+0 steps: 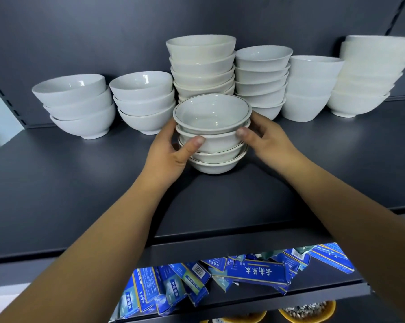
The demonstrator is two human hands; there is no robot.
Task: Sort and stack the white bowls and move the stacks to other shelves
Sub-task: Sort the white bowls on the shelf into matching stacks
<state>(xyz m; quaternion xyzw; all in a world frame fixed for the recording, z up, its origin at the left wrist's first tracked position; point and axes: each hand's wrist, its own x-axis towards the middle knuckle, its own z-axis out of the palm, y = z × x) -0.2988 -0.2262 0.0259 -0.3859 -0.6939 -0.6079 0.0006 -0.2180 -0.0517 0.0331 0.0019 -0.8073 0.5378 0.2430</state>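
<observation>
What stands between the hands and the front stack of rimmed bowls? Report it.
Nothing visible: the left hand and right hand grip the front stack from both sides. The tall stack stands behind it.

Seven bowl stacks stand on the shelf (pixel 57 183). Left stack (pixel 78 108): three bowls. Second stack (pixel 145 106): three. Tall stack (pixel 201 64): five show above the front stack (pixel 212 138), which has four. Fourth stack (pixel 262 78): six. Fifth stack (pixel 311 89): three. Right stack (pixel 369 78): perhaps five, blurred. Two hands: left hand (pixel 169 155), right hand (pixel 269 141). Over ten blue boxes (pixel 255 273); two yellow baskets (pixel 332 309).
</observation>
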